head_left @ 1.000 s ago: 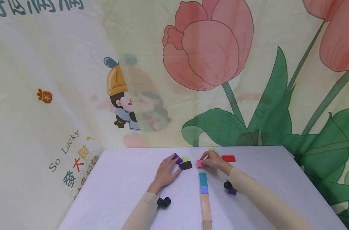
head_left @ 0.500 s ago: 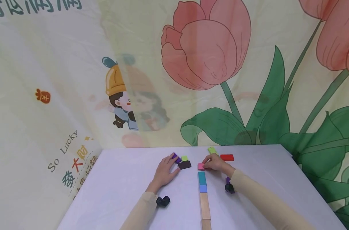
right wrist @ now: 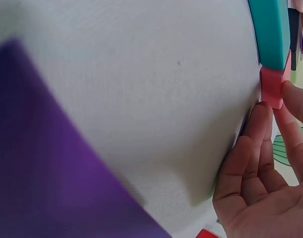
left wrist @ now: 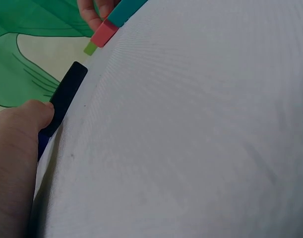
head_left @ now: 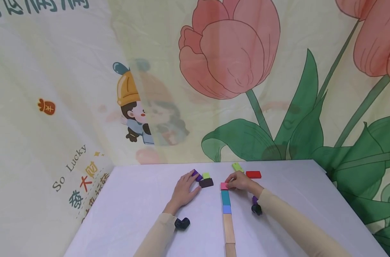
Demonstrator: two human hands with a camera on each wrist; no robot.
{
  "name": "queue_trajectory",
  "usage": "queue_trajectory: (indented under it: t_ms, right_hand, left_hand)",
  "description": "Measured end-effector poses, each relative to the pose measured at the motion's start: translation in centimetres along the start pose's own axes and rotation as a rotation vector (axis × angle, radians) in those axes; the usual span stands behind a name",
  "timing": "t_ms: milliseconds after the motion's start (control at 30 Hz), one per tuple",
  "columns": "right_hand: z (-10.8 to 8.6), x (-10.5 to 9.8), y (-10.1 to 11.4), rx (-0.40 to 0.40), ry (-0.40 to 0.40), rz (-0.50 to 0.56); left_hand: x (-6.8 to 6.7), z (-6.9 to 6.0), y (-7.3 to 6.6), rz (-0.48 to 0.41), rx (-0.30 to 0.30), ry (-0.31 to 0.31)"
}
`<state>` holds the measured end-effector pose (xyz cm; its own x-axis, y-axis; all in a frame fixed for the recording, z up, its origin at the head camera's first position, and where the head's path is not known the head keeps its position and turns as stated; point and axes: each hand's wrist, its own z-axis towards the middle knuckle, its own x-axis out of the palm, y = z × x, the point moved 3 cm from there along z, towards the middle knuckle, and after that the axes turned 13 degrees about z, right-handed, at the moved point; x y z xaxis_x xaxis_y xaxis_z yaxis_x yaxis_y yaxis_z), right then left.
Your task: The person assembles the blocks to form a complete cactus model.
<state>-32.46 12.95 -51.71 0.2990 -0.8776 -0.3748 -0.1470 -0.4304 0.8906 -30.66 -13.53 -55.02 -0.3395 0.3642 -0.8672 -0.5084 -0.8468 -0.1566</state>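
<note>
My right hand (head_left: 241, 181) pinches a small pink block (head_left: 224, 186) between thumb and fingertips. In the right wrist view the pink block (right wrist: 272, 84) meets the end of a teal block (right wrist: 271, 32). The teal block (head_left: 225, 197) heads a straight row, with a blue block (head_left: 226, 209) and wooden blocks (head_left: 229, 228) behind it toward me. Out to the left, my left hand (head_left: 183, 189) lies spread, fingertips on a purple block (head_left: 196, 174) and thumb against a black block (head_left: 206, 182). The thumb contact shows in the left wrist view on the black block (left wrist: 69, 96).
A lime block (head_left: 206, 175) sits behind the black one. Another lime block (head_left: 236, 166) and a red block (head_left: 253, 174) lie beyond my right hand. A purple block (head_left: 254, 200) is partly hidden by the right wrist camera (head_left: 256, 209). A printed curtain (head_left: 163, 71) hangs behind the white table (head_left: 118, 214).
My right hand has drawn the pink block toward me, closing the gap to the teal block and lining it up with the row. The left hand has stayed in place.
</note>
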Motion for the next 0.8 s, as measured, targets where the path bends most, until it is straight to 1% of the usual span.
queue_trajectory:
  t_ms: [133, 267, 400, 567, 800]
  right_hand:
    - [-0.11, 0.03, 0.07, -0.002, -0.004, -0.001]
    - [-0.2, 0.14, 0.09, 0.003, -0.007, -0.013]
    - [-0.23, 0.23, 0.06, 0.003, -0.006, -0.018]
    - [-0.29, 0.29, 0.04, -0.006, -0.003, -0.018]
    - [-0.3, 0.25, -0.05, -0.018, 0.002, -0.023]
  left_hand:
    - [-0.11, 0.18, 0.04, -0.003, -0.031, 0.071]
    - [-0.09, 0.19, 0.04, -0.006, -0.052, 0.111]
    - [-0.07, 0.1, 0.0, -0.011, -0.059, 0.115]
    - [0.02, 0.12, 0.04, -0.016, -0.058, 0.102]
    - [0.09, 0.17, 0.12, -0.005, -0.058, 0.127]
